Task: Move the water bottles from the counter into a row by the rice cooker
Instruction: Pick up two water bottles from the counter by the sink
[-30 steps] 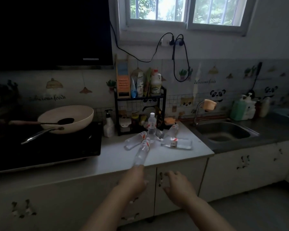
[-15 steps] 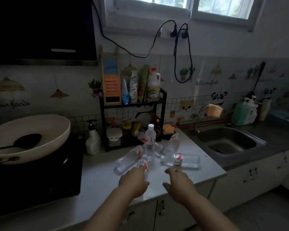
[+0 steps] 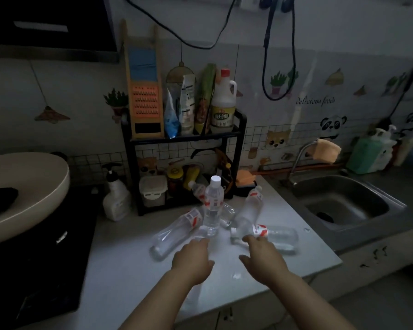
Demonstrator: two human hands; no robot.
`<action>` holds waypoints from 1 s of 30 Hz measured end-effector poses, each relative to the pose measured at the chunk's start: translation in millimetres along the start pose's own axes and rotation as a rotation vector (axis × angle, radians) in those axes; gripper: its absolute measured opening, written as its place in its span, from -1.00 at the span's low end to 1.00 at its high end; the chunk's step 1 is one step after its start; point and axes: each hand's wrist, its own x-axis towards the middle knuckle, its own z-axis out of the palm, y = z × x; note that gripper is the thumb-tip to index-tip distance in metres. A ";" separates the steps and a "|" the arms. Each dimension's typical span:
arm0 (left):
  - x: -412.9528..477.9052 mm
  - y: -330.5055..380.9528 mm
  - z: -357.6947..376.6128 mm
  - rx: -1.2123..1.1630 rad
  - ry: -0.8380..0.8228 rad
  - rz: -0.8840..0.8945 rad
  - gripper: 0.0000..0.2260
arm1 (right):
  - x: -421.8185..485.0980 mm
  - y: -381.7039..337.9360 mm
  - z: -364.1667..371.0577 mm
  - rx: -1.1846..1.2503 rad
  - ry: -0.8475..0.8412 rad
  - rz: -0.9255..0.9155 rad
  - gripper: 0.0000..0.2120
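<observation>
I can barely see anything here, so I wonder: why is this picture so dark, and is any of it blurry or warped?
Head view: underexposed; the stove is nearly black, and the white counter is brightest. Head view: the wide lens tilts the sink at the edge. Head view: the left hand looks soft, and the clear smear under it is unreadable.

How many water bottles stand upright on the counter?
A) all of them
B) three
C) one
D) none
C: only the middle bottle stands, cap up; the rest lie on their sides.
</observation>
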 end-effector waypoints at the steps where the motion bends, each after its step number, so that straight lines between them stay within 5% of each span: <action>1: 6.7 1.9 2.7 0.003 -0.001 -0.025 -0.58 | 10.4 5.2 0.4 -0.004 -0.011 -0.005 -0.57; 30: 102.1 -9.0 64.1 0.060 0.031 -0.317 -0.43 | 150.9 92.2 30.5 -0.254 -0.033 -0.123 -0.48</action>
